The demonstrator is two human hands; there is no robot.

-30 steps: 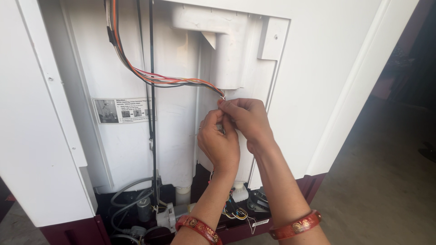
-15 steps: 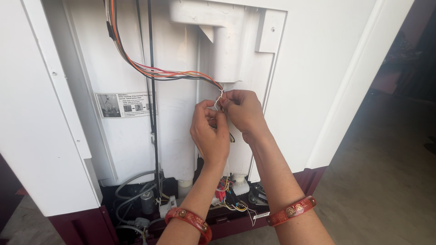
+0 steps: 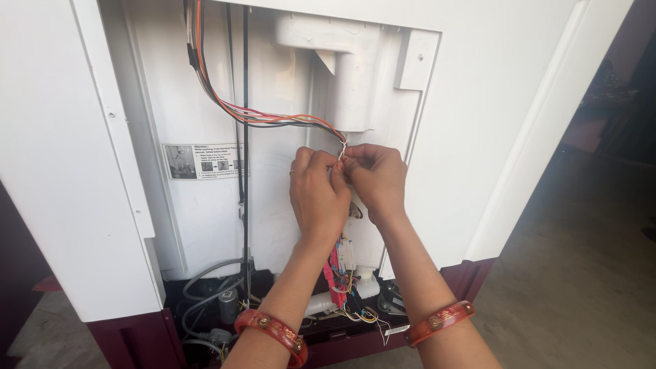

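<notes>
Pinching a small white tie at wire bundle end, left hand & right hand fingers clamped on it, mid-fastening; next needs a steady twist/pull.

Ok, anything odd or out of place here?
The appliance's rear opening has no cover, leaving hoses and wiring bare. The coloured wire bundle sags loose across it to where both hands, left and right, pinch a thin white tie.

White casing, orange-red wire bundle

Single head-worn view, looking slightly down and forward, close to the open appliance back, at arm's reach
</notes>
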